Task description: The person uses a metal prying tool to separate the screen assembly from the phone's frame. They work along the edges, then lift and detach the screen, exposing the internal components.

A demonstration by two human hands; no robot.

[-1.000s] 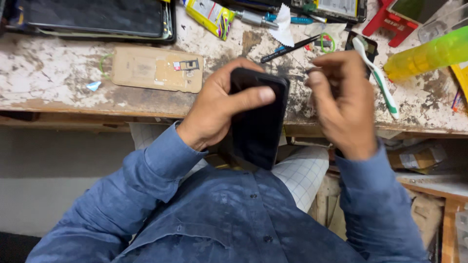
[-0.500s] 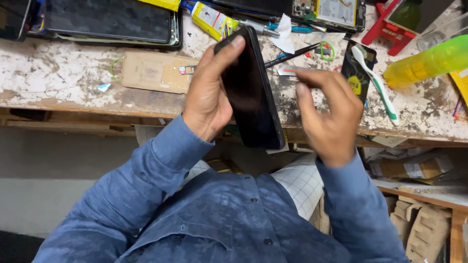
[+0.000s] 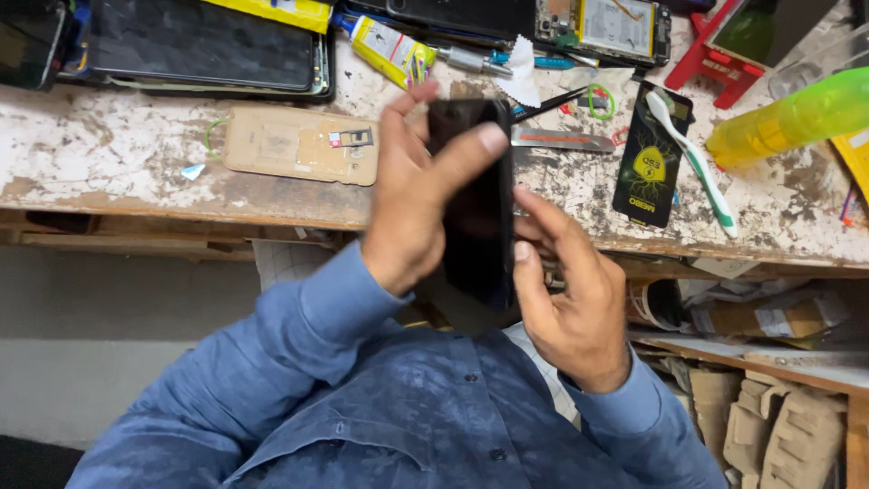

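My left hand (image 3: 412, 204) wraps the black phone (image 3: 471, 204) upright, thumb across its glass, so its right edge faces my right hand (image 3: 566, 299), whose fingers pinch at that edge (I can't tell whether they hold anything). The phone hangs between both hands, above the tabletop (image 3: 109, 177) edge.

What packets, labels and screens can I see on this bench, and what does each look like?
Dark phone: in both hands, screen black.
Black flat packet: right of the hands, yellow emblem.
Yellow tube: top centre, pale label.
Large dark screen: top left, unlit.
Tan cardboard piece: left of the phone.
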